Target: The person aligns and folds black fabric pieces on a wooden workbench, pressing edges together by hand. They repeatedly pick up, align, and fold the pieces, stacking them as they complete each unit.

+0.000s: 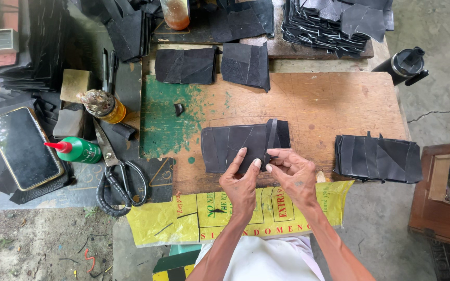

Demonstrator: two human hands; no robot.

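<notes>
Black leather piece (pixel 235 147) (perhaps folded) near scissors (pixel 116 177)

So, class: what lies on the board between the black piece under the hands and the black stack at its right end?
Head view: bare wood between piece and stack.

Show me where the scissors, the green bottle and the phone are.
scissors (pixel 111 161): head view, on the pivot.
green bottle (pixel 82 150): head view, on its body.
phone (pixel 23 148): head view, on the screen's middle.

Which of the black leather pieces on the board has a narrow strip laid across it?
The black piece under both hands; a narrow strip crosses its right end. The others lie bare.
</notes>
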